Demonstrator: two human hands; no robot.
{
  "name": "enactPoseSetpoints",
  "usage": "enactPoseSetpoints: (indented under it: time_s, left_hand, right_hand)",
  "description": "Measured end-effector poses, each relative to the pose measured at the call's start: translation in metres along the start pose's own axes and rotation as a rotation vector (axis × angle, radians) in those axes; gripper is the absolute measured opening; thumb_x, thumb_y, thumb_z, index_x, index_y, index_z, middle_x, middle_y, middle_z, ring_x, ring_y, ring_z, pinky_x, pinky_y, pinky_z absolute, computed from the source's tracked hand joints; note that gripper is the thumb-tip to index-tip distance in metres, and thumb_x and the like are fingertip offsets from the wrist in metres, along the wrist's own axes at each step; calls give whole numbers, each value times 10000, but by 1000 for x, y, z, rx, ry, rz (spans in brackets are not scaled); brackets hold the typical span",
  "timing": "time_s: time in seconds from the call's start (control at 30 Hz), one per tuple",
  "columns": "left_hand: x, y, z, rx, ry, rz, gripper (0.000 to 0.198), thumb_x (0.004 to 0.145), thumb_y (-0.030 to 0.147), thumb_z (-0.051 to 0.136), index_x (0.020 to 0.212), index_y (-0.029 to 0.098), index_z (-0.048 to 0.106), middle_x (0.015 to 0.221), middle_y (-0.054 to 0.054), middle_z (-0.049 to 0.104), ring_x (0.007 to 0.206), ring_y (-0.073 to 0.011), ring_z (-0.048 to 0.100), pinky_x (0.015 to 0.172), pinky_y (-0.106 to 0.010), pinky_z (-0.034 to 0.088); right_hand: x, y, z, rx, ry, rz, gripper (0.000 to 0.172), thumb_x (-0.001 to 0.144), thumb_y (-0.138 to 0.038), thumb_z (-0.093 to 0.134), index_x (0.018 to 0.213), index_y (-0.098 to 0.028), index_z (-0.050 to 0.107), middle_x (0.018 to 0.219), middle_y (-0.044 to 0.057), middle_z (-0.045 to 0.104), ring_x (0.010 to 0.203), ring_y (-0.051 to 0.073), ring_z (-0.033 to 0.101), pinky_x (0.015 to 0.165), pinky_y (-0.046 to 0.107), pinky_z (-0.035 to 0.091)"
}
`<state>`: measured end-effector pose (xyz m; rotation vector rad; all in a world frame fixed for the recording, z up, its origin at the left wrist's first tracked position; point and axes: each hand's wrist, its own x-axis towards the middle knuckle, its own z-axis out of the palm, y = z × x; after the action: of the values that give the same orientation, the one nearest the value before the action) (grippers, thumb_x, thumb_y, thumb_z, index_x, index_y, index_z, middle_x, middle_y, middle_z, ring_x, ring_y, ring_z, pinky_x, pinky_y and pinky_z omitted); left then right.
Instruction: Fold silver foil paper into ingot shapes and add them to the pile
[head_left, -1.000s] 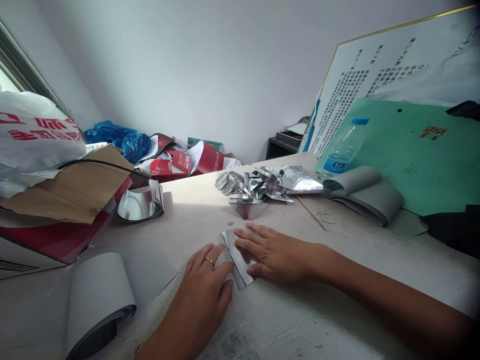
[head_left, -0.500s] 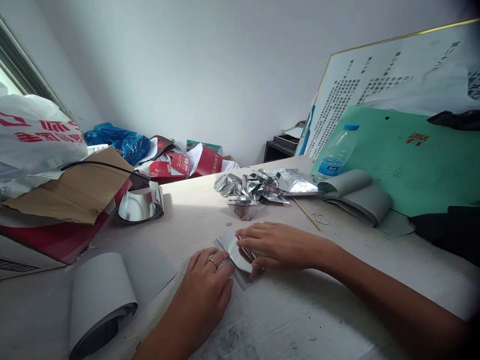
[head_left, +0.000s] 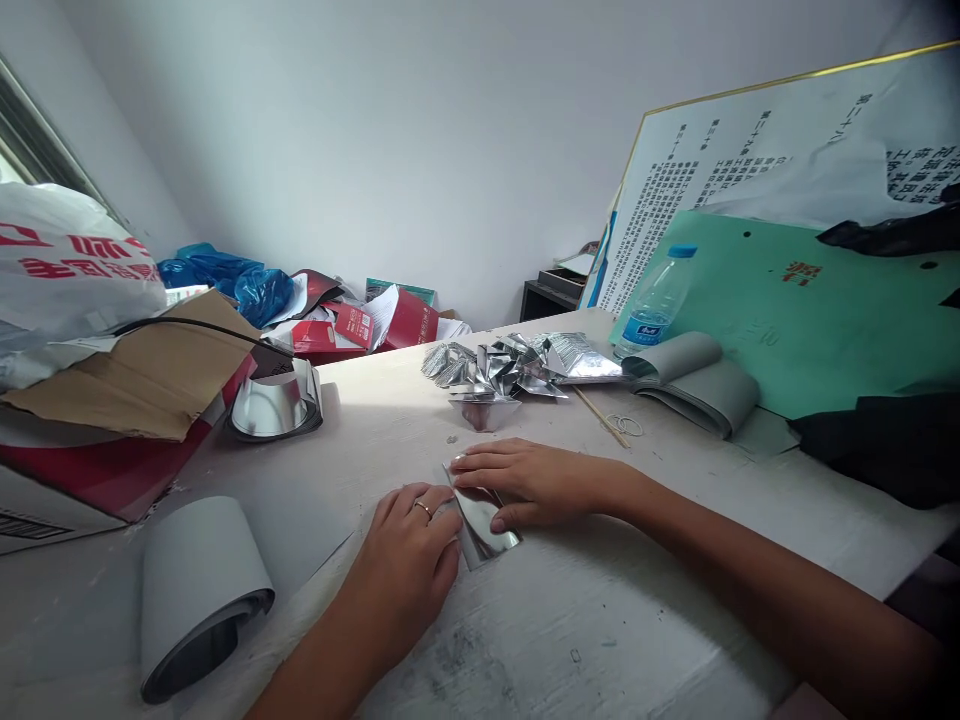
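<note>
Your right hand (head_left: 536, 485) lies open on the foil strip (head_left: 480, 530), long axis running away from you; your curled left hand (head_left: 401, 560) butts its left edge.

Left hand (head_left: 401, 565) and right hand (head_left: 536, 485) on folded silver foil (head_left: 487, 530)

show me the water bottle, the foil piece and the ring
water bottle (head_left: 651, 308), head view, on the clear body just above the label
foil piece (head_left: 480, 530), head view, on its shiny exposed middle
ring (head_left: 423, 509), head view, on the top of the band
</note>
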<state>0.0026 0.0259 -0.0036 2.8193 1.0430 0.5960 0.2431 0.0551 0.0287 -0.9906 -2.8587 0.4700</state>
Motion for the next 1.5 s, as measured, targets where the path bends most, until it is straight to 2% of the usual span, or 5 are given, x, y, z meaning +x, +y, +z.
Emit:
enactPoseSetpoints:
  time_s: [0.23,0.67,1.03,1.33,1.5]
  left_hand:
    - [-1,-1,4,-4,-3,-12,180,886,110,500,936,225,630,1135,-35,639,1099,-247,541,942,-459,459]
    - [-1,-3,4,-32,21,-10,196,893,120,466,956,228,616,1136,-40,617,1094,-254,526,941,-478,443]
    - [-1,-2,3,-52,9,-39,186,874,107,499,939,239,613,1124,-25,615,1081,-247,531,941,-464,442]
    - [-1,-2,3,-76,-45,-81,203,875,114,517,1005,245,602,1113,-23,610,1068,-246,519,961,-475,415]
    - [0,-1,1,-103,-54,-114,339,874,118,534,1178,267,547,1168,-15,601,1087,-237,512,990,-476,399]
  right_hand:
    - [-4,1,-1,-87,1,-9,558,957,-505,497,1418,-192,511,1537,54,408,1438,241,341,1235,410,257]
    - [-3,-4,6,-161,13,30,577,970,-513,456,1464,-216,444,1573,63,345,1430,295,330,1195,498,272]
    - [-4,-8,5,-169,31,4,561,964,-491,481,1458,-224,460,1530,83,412,1401,297,361,1187,510,285]
    - [-4,-6,7,-170,15,5,599,971,-505,455,1502,-236,395,1560,67,367,1433,290,321,1215,502,241]
    - [-4,-6,9,-169,10,22,605,978,-525,419,1504,-229,388,1566,75,354,1431,304,321,1208,512,248]
